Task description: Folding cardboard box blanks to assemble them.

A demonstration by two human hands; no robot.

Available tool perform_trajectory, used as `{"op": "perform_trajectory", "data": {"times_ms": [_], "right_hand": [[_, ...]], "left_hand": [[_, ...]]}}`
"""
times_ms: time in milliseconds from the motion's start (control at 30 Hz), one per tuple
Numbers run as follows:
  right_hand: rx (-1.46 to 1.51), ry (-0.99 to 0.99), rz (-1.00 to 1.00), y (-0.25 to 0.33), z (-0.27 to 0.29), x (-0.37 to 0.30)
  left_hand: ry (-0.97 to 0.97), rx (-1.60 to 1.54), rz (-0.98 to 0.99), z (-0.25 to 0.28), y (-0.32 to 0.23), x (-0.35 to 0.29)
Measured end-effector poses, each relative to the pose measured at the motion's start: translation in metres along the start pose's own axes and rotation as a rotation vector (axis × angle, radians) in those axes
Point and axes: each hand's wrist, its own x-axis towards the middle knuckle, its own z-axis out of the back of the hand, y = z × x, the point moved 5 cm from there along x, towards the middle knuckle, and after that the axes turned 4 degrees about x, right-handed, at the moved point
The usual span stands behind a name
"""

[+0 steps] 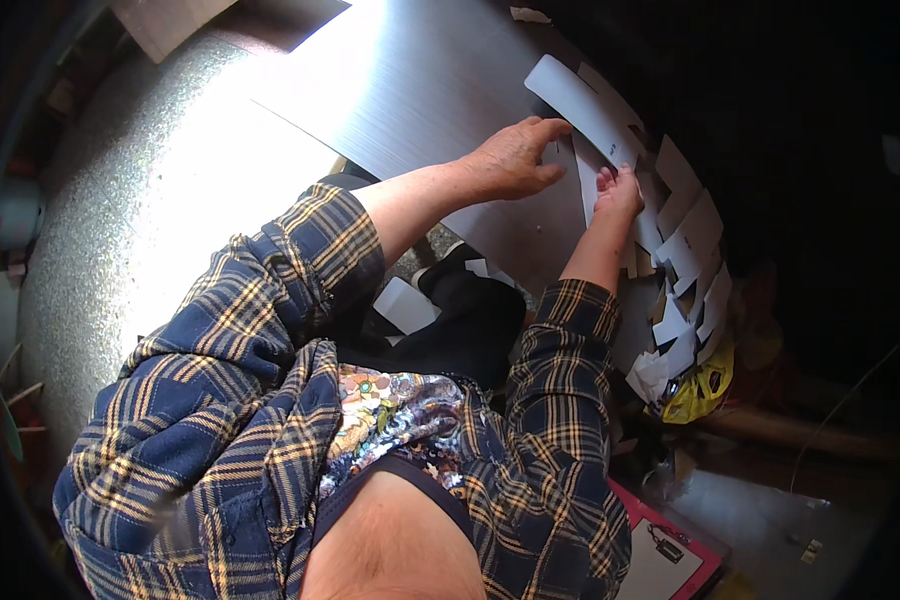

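A long, curved white paper sheet (pixel 582 108) stands raised over the far right of the grey table. My right hand (pixel 620 193) is closed at its near end, palm turned up and fingers curled, pinching the edge. From the left, my left hand (pixel 518 160) reaches over the tabletop. Its thumb and forefinger are apart, with the forefinger tip close to the sheet's left edge; whether it touches cannot be made out. Beneath the raised sheet lies another pale sheet (pixel 582 175), partly hidden by my right hand.
Overlapping white and grey paper pieces (pixel 692 240) line the right side, down to a yellow plastic bag (pixel 700 390). The grey table (pixel 420 95) stretches ahead under bright light. A white paper piece (pixel 407 306) lies near my legs. A pink clipboard (pixel 705 570) is at lower right.
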Motion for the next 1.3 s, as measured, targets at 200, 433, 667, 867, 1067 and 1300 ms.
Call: {"op": "perform_trajectory", "data": {"times_ms": [200, 433, 667, 867, 1067, 1300], "right_hand": [[0.021, -0.251, 0.366, 0.021, 0.024, -0.041], [-0.106, -0.206, 0.765, 0.063, 0.058, -0.117], [-0.082, 0.058, 0.877, 0.088, 0.056, -0.164], [-0.04, 0.153, 0.886, 0.083, 0.056, -0.166], [-0.021, 0.106, 0.905, 0.083, 0.07, -0.162], [-0.157, -0.01, 0.8, 0.072, 0.054, -0.167]], "left_hand": [[0.004, 0.006, 0.008, 0.001, 0.0, -0.001], [-0.237, 0.112, 0.042, 0.018, 0.016, 0.007], [-0.085, -0.102, 0.367, 0.021, 0.042, 0.012], [-0.176, -0.651, 0.484, 0.02, 0.054, 0.003], [0.087, -0.788, 0.472, 0.007, 0.047, 0.011], [0.116, -0.976, 0.327, 0.017, 0.03, 0.0]]}}
